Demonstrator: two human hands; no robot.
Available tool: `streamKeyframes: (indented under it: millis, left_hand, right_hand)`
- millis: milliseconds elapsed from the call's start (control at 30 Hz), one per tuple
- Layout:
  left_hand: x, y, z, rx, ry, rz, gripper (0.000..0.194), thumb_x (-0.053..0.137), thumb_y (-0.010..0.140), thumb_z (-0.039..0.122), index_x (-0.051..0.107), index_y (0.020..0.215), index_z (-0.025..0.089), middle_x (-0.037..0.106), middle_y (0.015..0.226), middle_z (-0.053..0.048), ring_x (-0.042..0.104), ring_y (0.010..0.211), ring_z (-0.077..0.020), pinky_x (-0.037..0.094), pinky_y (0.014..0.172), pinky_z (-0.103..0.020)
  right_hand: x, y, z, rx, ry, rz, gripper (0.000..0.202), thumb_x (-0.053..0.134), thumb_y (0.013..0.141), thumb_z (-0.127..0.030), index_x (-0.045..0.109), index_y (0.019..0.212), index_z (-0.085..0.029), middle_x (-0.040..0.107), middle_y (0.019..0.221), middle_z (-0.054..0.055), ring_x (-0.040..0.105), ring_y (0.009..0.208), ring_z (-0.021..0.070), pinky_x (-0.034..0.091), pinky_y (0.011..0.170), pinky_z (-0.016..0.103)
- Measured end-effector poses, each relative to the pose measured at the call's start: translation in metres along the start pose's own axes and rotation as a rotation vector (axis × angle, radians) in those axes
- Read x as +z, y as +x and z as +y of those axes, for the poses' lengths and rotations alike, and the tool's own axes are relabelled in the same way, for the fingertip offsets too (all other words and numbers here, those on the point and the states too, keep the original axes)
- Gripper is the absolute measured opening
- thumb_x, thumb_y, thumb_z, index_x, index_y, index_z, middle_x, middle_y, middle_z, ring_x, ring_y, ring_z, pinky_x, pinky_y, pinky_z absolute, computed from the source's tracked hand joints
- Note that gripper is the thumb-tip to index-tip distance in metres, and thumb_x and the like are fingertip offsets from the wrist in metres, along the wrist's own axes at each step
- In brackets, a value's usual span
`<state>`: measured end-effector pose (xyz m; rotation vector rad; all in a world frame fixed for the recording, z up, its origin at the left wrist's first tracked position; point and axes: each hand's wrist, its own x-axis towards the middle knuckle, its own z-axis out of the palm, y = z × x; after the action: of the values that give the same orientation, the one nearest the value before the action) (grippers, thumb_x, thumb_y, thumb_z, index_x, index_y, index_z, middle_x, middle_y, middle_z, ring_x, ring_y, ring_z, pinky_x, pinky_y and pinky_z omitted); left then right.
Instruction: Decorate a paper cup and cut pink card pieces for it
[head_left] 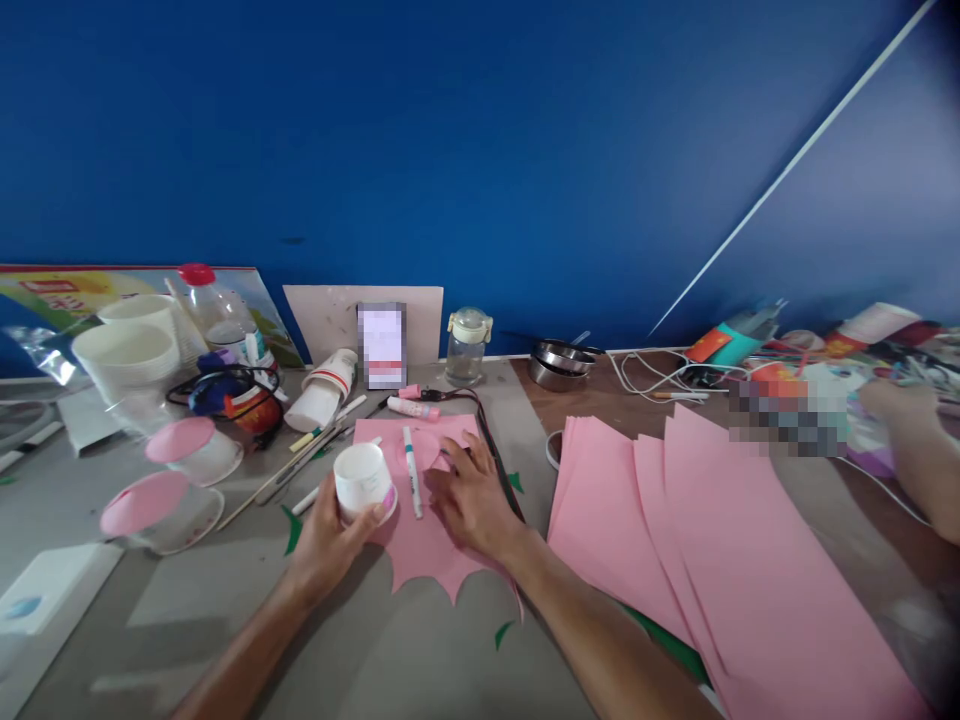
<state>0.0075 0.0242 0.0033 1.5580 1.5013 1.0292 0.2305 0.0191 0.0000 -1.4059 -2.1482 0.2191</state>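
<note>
My left hand [334, 535] is wrapped round a white paper cup [361, 478], which has a pink mark low on its side. Under it lies a pink paper sheet [427, 570] with a scalloped lower edge. A white marker with a blue band [413, 475] rests on that sheet, between the cup and my right hand [472, 500]. The fingers of my right hand are bent and apart over the sheet, touching or just above it. Beneath its fingertips the paper is partly hidden.
Two cups with pink tops [146, 503] lie on the left, near stacked paper cups [127, 350]. A phone [382, 345], a glass jar [466, 347] and metal bowls [561, 363] stand at the back. Large pink sheets [720, 540] cover the right. Another person's hand [900, 410] shows far right.
</note>
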Motion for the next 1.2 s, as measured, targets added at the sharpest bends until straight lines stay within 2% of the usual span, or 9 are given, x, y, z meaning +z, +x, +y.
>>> streamKeyframes:
  millis: [100, 300, 467, 600, 700, 833, 1000, 1133, 1200]
  left_hand:
    - [0.005, -0.004, 0.000, 0.070, 0.102, -0.058, 0.051, 0.063, 0.074, 0.043, 0.052, 0.115, 0.016, 0.065, 0.107, -0.013, 0.061, 0.097, -0.0289, 0.049, 0.087, -0.045]
    - [0.010, -0.003, -0.013, 0.245, 0.351, -0.026, 0.049, 0.066, 0.068, 0.040, 0.059, 0.110, 0.016, 0.063, 0.109, -0.016, 0.054, 0.108, -0.0362, 0.037, 0.099, -0.054]
    - [0.011, -0.004, -0.019, 0.221, 0.302, -0.041, 0.068, 0.063, 0.074, 0.036, 0.041, 0.134, 0.014, 0.055, 0.128, -0.019, 0.047, 0.120, -0.0356, 0.035, 0.102, -0.053]
    - [0.011, -0.006, -0.019, 0.200, 0.215, -0.063, 0.076, 0.061, 0.077, 0.035, 0.030, 0.140, 0.010, 0.045, 0.139, -0.022, 0.043, 0.126, -0.0346, 0.031, 0.107, -0.053]
    - [0.012, -0.006, -0.020, 0.230, 0.194, -0.059, 0.072, 0.061, 0.077, 0.036, 0.032, 0.139, 0.013, 0.046, 0.139, -0.020, 0.043, 0.127, -0.0337, 0.032, 0.107, -0.052]
    - [0.014, -0.005, -0.023, 0.276, 0.210, -0.016, 0.066, 0.061, 0.078, 0.036, 0.038, 0.136, 0.016, 0.050, 0.136, -0.019, 0.044, 0.128, -0.0332, 0.034, 0.106, -0.051]
    - [0.014, -0.003, -0.026, 0.247, 0.240, 0.044, 0.067, 0.059, 0.078, 0.037, 0.037, 0.137, 0.015, 0.052, 0.134, -0.019, 0.048, 0.125, -0.0328, 0.040, 0.102, -0.049]
    - [0.014, 0.000, -0.028, 0.267, 0.262, 0.090, 0.066, 0.059, 0.078, 0.038, 0.038, 0.136, 0.015, 0.053, 0.132, -0.019, 0.050, 0.122, -0.0329, 0.040, 0.102, -0.050]
    - [0.013, 0.002, -0.029, 0.265, 0.252, 0.123, 0.066, 0.059, 0.079, 0.039, 0.037, 0.137, 0.016, 0.054, 0.130, -0.019, 0.051, 0.121, -0.0332, 0.041, 0.101, -0.051]
  right_hand:
    - [0.007, 0.002, 0.001, -0.006, -0.074, -0.071, 0.020, 0.059, 0.083, -0.022, 0.071, 0.099, -0.023, 0.047, 0.143, 0.006, 0.022, 0.138, 0.0372, 0.022, 0.110, 0.059]
    - [0.010, 0.005, -0.002, -0.041, -0.062, -0.117, 0.034, 0.055, 0.085, -0.018, 0.062, 0.118, -0.020, 0.055, 0.137, 0.006, 0.025, 0.136, 0.0351, 0.020, 0.111, 0.059]
    - [0.007, 0.005, -0.008, -0.023, -0.064, -0.110, 0.036, 0.052, 0.087, -0.017, 0.058, 0.122, -0.017, 0.059, 0.128, 0.009, 0.030, 0.135, 0.0315, 0.018, 0.112, 0.055]
    - [0.008, 0.004, -0.007, 0.010, -0.075, -0.056, 0.035, 0.052, 0.089, -0.021, 0.057, 0.123, -0.018, 0.054, 0.135, 0.009, 0.027, 0.136, 0.0315, 0.014, 0.113, 0.054]
    - [0.007, 0.005, -0.007, -0.001, -0.088, -0.122, 0.027, 0.055, 0.089, -0.028, 0.063, 0.114, -0.022, 0.050, 0.141, 0.006, 0.021, 0.139, 0.0342, 0.013, 0.112, 0.057]
    - [0.004, 0.005, -0.010, -0.019, -0.082, -0.219, 0.034, 0.057, 0.090, -0.034, 0.057, 0.122, -0.022, 0.055, 0.136, 0.006, 0.023, 0.139, 0.0329, 0.012, 0.112, 0.058]
    - [0.003, 0.004, -0.014, -0.012, -0.112, -0.207, 0.034, 0.056, 0.091, -0.030, 0.055, 0.124, -0.021, 0.057, 0.132, 0.007, 0.027, 0.138, 0.0314, 0.011, 0.113, 0.055]
    - [0.004, 0.004, -0.014, -0.034, -0.118, -0.203, 0.027, 0.056, 0.091, -0.032, 0.061, 0.116, -0.024, 0.054, 0.137, 0.005, 0.024, 0.140, 0.0319, 0.012, 0.112, 0.054]
    - [0.006, 0.003, -0.013, -0.035, -0.120, -0.205, 0.031, 0.054, 0.092, -0.034, 0.059, 0.120, -0.023, 0.053, 0.139, 0.006, 0.023, 0.141, 0.0320, 0.012, 0.112, 0.055]
